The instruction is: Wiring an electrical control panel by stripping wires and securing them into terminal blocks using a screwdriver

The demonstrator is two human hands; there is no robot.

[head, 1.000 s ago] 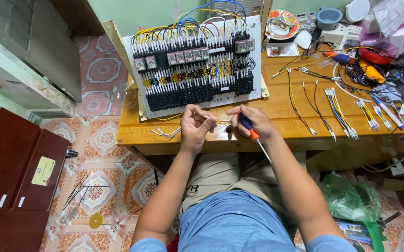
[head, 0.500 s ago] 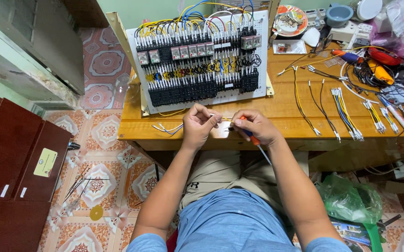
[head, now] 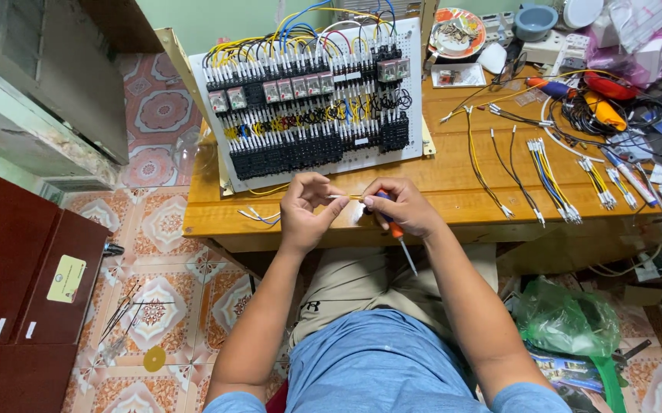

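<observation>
Hands meet over the near edge of the wooden table (head: 453, 180). Between them runs a short yellow wire (head: 344, 197): the left hand (head: 304, 214) pinches one end with thumb and fingertips, the right hand (head: 404, 206) grips the other. That right hand also clasps a screwdriver (head: 397, 232), its shaft pointing down toward the lap. Just behind the hands stands the white wiring panel (head: 312, 103).
</observation>
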